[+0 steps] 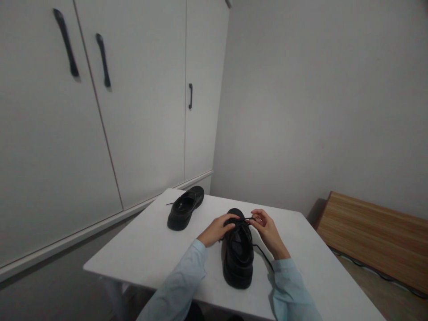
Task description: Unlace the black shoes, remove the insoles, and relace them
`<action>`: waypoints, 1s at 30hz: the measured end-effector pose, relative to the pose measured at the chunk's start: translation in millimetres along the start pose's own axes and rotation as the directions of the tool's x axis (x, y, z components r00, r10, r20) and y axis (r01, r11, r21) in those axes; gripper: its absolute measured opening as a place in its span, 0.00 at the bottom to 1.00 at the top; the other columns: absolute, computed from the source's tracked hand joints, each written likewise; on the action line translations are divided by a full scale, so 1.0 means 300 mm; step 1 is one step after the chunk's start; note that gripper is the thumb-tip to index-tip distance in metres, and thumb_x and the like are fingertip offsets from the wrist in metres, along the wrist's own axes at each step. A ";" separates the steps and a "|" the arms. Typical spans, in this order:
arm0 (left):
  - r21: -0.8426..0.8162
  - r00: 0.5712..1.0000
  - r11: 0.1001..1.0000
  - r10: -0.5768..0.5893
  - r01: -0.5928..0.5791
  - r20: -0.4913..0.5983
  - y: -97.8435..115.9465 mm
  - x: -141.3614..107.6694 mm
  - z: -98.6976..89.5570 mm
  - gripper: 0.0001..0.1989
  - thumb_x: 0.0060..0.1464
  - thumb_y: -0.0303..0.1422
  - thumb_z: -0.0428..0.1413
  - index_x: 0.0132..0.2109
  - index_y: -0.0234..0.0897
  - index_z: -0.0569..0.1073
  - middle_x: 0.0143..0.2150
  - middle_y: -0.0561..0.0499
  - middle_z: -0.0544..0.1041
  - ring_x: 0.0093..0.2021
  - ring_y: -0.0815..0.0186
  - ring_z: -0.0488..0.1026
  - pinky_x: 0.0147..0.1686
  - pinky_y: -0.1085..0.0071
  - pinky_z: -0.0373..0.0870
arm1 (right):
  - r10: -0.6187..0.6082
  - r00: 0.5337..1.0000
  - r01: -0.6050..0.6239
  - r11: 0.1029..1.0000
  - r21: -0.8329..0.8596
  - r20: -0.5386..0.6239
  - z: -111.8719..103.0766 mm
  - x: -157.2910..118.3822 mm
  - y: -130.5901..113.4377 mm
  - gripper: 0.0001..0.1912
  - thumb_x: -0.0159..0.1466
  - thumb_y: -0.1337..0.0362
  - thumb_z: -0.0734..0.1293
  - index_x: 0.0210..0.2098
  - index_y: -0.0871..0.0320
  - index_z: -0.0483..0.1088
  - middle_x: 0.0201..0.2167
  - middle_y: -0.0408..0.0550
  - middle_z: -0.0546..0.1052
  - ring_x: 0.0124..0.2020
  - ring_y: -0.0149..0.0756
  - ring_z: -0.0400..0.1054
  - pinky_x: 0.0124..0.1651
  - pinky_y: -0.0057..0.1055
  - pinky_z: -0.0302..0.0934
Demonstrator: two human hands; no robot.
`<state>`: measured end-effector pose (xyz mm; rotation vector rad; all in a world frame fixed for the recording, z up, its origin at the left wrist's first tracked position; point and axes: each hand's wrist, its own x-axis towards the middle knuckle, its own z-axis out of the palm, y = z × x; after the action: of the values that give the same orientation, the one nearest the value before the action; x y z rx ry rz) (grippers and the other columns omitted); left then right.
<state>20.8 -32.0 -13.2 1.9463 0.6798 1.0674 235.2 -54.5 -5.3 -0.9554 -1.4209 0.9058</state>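
A black lace-up shoe (238, 263) stands on the white table (150, 254), its toe pointing away from me and its heel toward me. My left hand (219, 228) rests at the shoe's left side, fingers at the front by the laces. On the other side, my right hand (267, 229) pinches a black shoelace (249, 219) beside the front of the shoe. Another lace end trails over the table toward my right sleeve. A second black shoe (183, 211) lies farther back on the left, a bit of lace sticking out at its left.
White cabinets (147, 98) with dark handles rise behind the table on the left. A grey wall (301, 98) is at the back. To the right, beyond the table edge, a wooden panel (374, 236) stands low, with a cable along its lower edge.
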 end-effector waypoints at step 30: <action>0.050 0.995 0.997 -0.064 0.060 0.081 0.020 -0.007 -0.009 0.26 0.47 0.40 0.61 0.53 0.39 0.69 0.54 0.46 0.71 0.56 0.58 0.65 0.58 0.63 0.57 | -0.006 0.999 0.025 0.862 -0.506 0.039 -0.075 0.013 0.064 0.08 0.50 0.59 0.69 0.23 0.58 0.73 0.25 0.46 0.71 0.29 0.37 0.66 0.33 0.32 0.62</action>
<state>17.8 -35.9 -8.1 1.9854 0.7216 0.9358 258.5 -43.7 -20.1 -1.3188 -1.7394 0.5388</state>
